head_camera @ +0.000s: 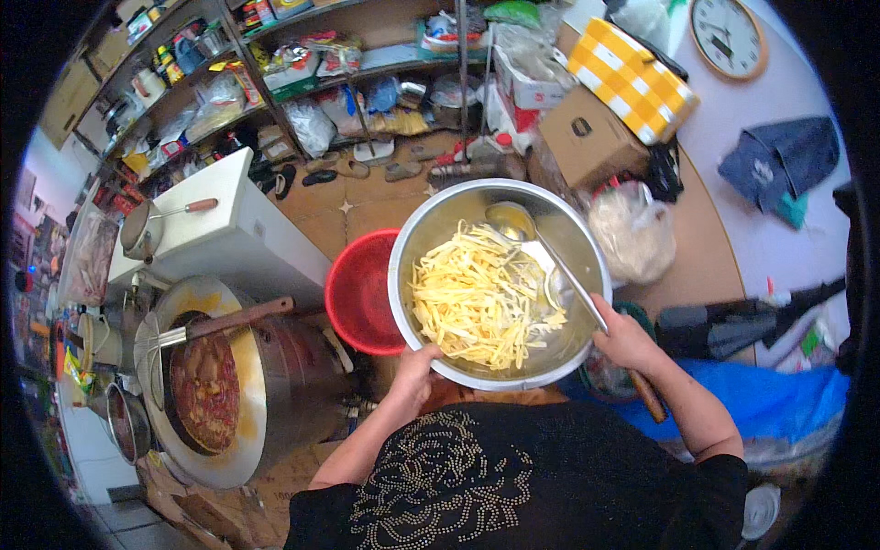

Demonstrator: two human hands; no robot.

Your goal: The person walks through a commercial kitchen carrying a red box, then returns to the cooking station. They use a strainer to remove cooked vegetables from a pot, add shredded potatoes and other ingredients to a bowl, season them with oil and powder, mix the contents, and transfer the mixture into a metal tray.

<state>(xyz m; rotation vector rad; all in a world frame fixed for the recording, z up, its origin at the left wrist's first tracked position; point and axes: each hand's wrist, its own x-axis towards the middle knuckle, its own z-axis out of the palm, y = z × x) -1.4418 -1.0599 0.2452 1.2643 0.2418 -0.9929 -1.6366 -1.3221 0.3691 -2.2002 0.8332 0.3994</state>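
Note:
A large stainless steel bowl [577, 330] is in front of my body, holding a heap of pale yellow strips [474, 295]. My left hand [411, 375] grips its near left rim, thumb on top. At the right rim, my right hand [625, 340] is closed around the metal handle of a ladle [564, 268]; whether it also grips the rim is unclear. The ladle's round head rests inside the bowl at the far side, and its wooden handle end sticks out below my hand. Partly behind the bowl is a red plastic basin [361, 295].
At left a big round cooker [251, 392] holds reddish food, with a wooden-handled strainer [234, 320] across it. Behind it, a saucepan [141, 230] sits on a white counter [206, 199]. A cardboard box [584, 137] and a plastic bag [629, 230] are at right. Shoes line the floor below shelves.

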